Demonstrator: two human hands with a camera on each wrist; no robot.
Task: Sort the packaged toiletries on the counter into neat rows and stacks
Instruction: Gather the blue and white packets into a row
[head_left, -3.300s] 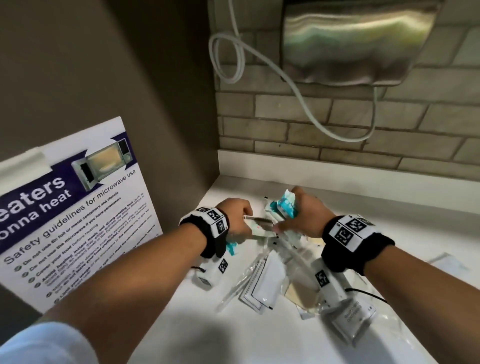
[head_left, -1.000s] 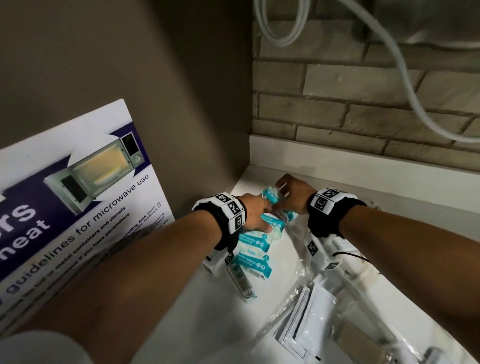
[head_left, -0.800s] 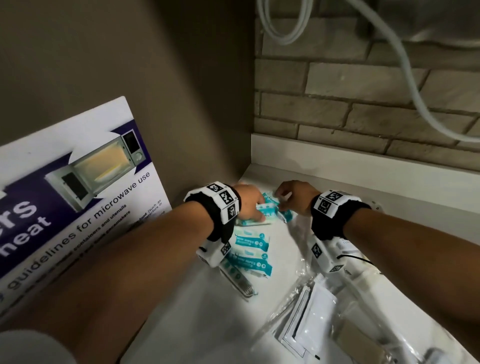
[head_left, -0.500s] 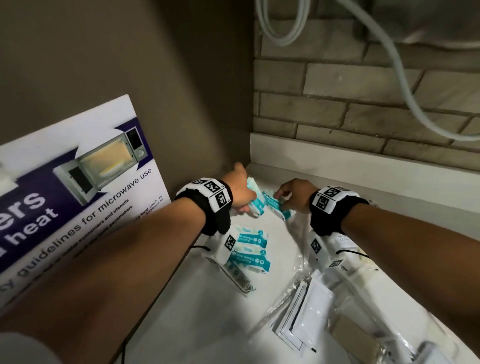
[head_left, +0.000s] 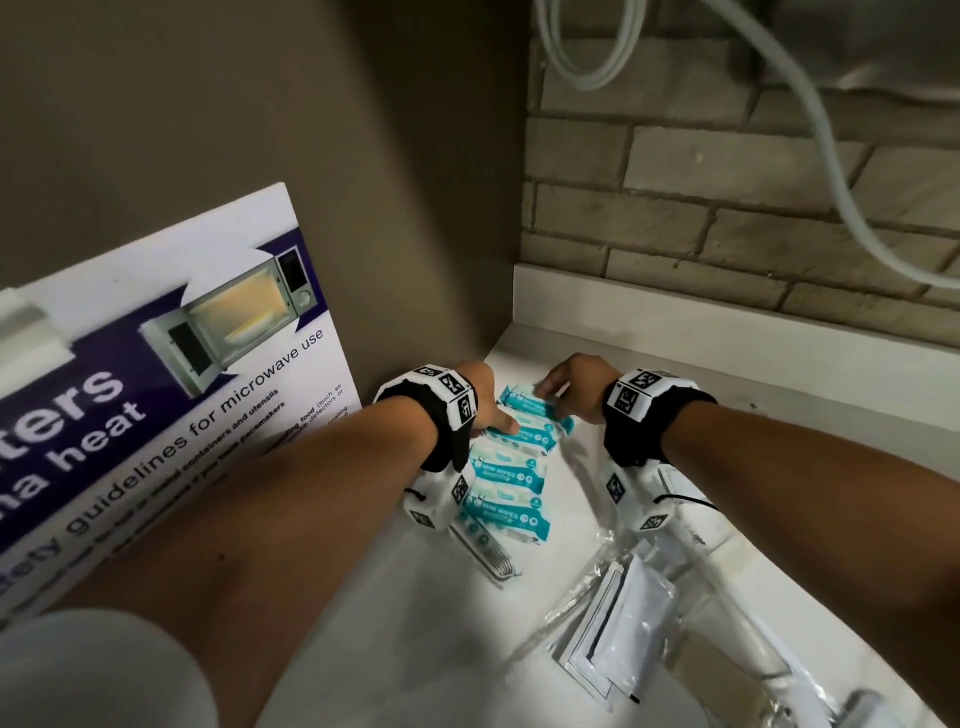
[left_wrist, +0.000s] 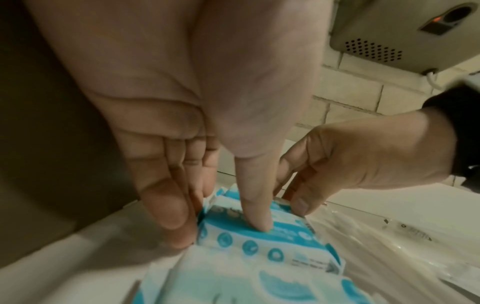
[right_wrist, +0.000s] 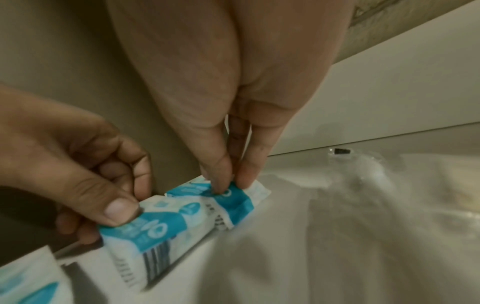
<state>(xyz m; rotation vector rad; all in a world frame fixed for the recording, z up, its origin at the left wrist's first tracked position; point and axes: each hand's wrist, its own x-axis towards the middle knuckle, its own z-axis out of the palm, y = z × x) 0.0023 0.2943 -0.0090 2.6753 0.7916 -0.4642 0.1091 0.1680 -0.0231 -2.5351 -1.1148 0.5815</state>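
Several teal-and-white mini wipes packs (head_left: 511, 475) lie in a column on the white counter (head_left: 415, 634), close to the left wall. My left hand (head_left: 488, 410) holds the second-farthest pack (left_wrist: 259, 236), thumb (left_wrist: 255, 207) on top and fingers at its left end. The right hand (head_left: 569, 384) pinches the right end of the farthest pack (right_wrist: 233, 197) between thumb and fingertip (right_wrist: 219, 179). In the right wrist view my left hand's thumb (right_wrist: 116, 209) presses the neighbouring pack (right_wrist: 155, 226). Both packs lie flat.
A clear-wrapped comb-like item (head_left: 488, 556) lies at the near end of the column. White sachets (head_left: 618, 639) and crinkled clear wrappers (head_left: 727, 665) clutter the right side. A microwave safety sign (head_left: 156, 415) leans on the left wall. A hose (head_left: 831, 156) hangs on the brick wall behind.
Half a second ago my left hand held a wipes pack raised off the counter; it now lies flat in the column. The right hand stayed at the far pack.
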